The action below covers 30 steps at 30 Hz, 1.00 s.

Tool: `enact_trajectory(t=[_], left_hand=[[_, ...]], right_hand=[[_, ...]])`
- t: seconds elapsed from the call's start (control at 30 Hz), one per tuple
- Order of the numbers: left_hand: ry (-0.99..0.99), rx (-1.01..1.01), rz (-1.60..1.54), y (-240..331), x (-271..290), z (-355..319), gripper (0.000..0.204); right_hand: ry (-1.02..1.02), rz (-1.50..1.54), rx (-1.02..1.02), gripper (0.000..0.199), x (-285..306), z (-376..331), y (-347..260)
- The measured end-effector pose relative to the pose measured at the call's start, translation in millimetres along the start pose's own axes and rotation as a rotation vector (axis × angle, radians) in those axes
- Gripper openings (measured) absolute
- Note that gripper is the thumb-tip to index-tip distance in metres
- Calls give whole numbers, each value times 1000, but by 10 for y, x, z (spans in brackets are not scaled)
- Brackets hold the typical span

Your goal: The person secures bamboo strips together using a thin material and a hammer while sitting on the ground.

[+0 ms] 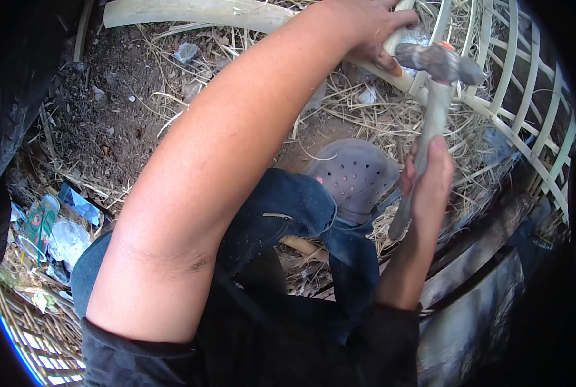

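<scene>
My right hand (433,174) is wrapped round the wooden handle of a hammer (437,106). The metal hammer head is raised at the top, over a joint of pale bamboo strips. Beside it, my left hand (368,32) grips a pale bamboo strip (400,22), some fingers resting along the curved rim piece below. Strips from that rim bend away into an open woven bamboo frame (533,84) on the right. The hammer head hides part of the joint; the picture's top edge cuts off part of my left hand.
A grey clog with holes (355,177) is on my foot, below the bamboo rim. Loose shavings (468,135) litter the soil around it. A long flat bamboo strip (191,11) lies at the far left. Plastic scraps (68,238) and another woven lattice (30,329) are at lower left.
</scene>
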<state>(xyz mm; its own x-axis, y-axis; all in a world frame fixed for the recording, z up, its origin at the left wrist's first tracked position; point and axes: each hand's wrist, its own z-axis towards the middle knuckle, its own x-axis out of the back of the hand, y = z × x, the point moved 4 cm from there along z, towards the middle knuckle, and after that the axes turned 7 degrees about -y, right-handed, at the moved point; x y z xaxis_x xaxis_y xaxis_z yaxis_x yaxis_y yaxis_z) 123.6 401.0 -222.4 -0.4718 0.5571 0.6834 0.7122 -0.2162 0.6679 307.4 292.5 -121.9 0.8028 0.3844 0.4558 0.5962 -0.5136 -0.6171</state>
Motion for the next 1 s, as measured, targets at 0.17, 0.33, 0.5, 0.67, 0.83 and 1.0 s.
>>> enact_trajectory(t=[0.17,0.33,0.5,0.67,0.83,1.0], left_hand=[[59,-95,-7,114,159,-158,140],[-135,27,140,141,242,-103,143],[-280,103,168,103,271,-85,140],[-286,99,158,146,227,-97,137],[-191,69,181,141,157,-107,136],[-62,8,167,152,62,-169,134]], right_hand=[[45,123,45,53,68,-199,-152],[93,165,18,48,0,-118,-51],[68,37,-44,48,61,-107,-76],[46,170,25,50,-51,-16,53],[127,283,2,45,197,-171,7],[-13,-91,0,49,9,83,267]])
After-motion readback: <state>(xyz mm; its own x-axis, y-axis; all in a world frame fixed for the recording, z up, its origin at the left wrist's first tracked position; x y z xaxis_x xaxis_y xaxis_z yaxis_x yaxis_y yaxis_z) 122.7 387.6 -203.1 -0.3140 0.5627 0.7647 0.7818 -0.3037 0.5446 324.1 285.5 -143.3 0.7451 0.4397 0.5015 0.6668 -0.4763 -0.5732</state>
